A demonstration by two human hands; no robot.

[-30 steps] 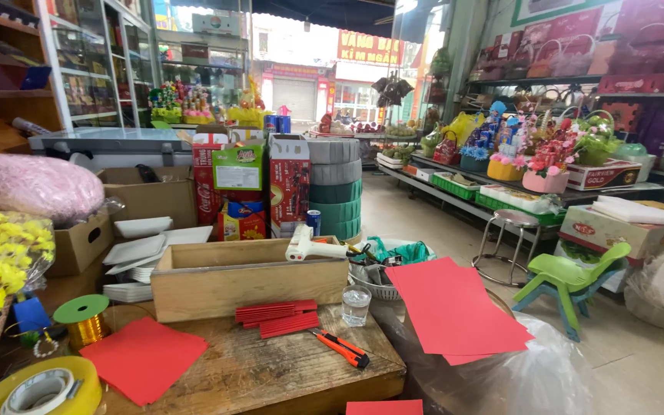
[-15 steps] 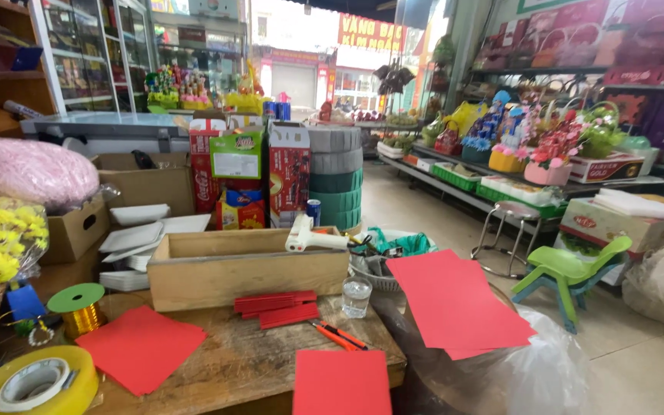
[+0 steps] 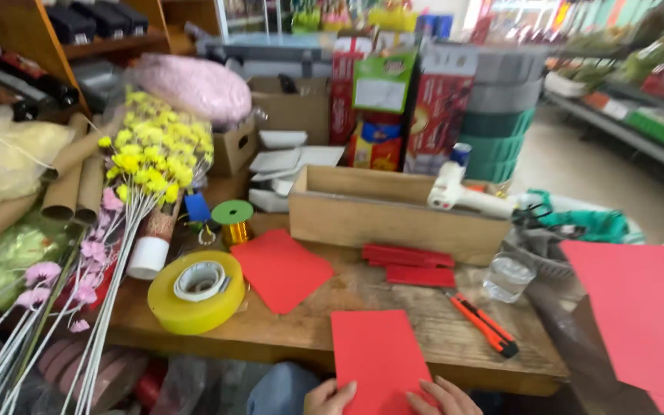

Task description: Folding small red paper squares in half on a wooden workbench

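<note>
- Head view: the wooden worktable point(image 3: 293, 327) fills the middle of the frame, its near edge just above my knees.
- A long open wooden box point(image 3: 393, 211) lies across the back of the table, with a white glue gun point(image 3: 466, 196) resting on its rim.
- A big red sheet point(image 3: 643, 319) spreads over the stand to my right, well apart from my hands.
- The red paper card point(image 3: 378, 357) lies flat at the table's near edge, overhanging it towards me.
- Another red sheet point(image 3: 280, 269) lies just left of it, near the centre of the table.
- A fat roll of yellowish tape point(image 3: 197, 292) sits at the left, beside yellow artificial flowers point(image 3: 151, 157).
- An orange utility knife point(image 3: 483, 324) lies to the card's right, near a clear plastic cup point(image 3: 507, 277).
- My left hand point(image 3: 332, 398) pinches the card's lower left corner, thumb on top.
- My right hand point(image 3: 443, 398) rests on the lower right corner, fingers close together and lying flat on the paper.
</note>
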